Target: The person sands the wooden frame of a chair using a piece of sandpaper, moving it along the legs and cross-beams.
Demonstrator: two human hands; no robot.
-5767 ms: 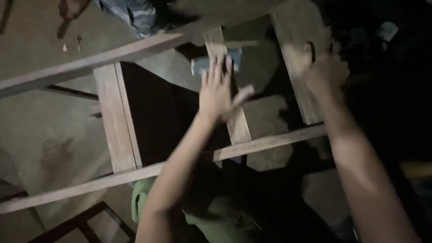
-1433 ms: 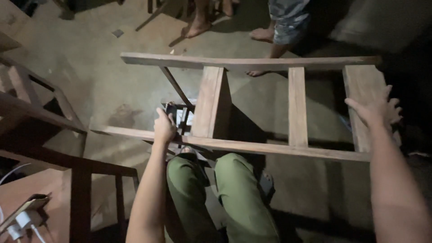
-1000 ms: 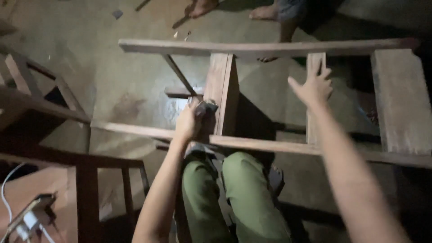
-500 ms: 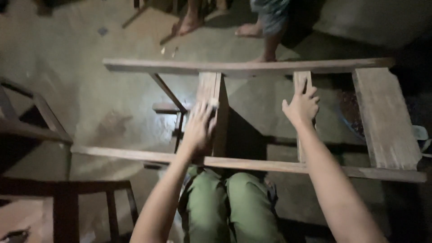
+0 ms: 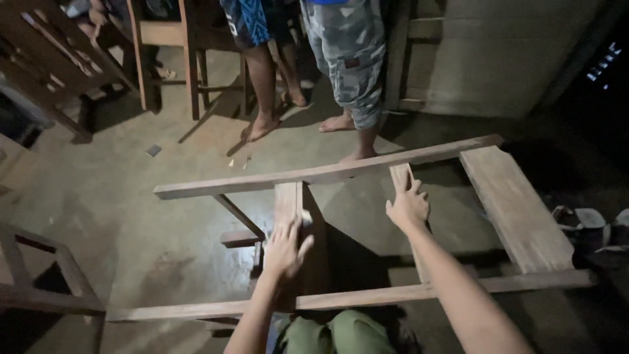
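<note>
In the middle of the frame, the left hand [image 5: 286, 248] lies flat, fingers spread, on a slat [image 5: 288, 203] of the wooden frame [image 5: 327, 172]. The right hand [image 5: 407, 206] rests open on the next slat [image 5: 401, 176]. Both slats point away from the person.

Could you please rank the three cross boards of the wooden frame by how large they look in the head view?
1. Wide right board, plainly the largest.
2. Left board under the left hand.
3. Middle slat under the right hand, the narrowest.
The hands hide part of both, so their lengths are unsure.
</note>
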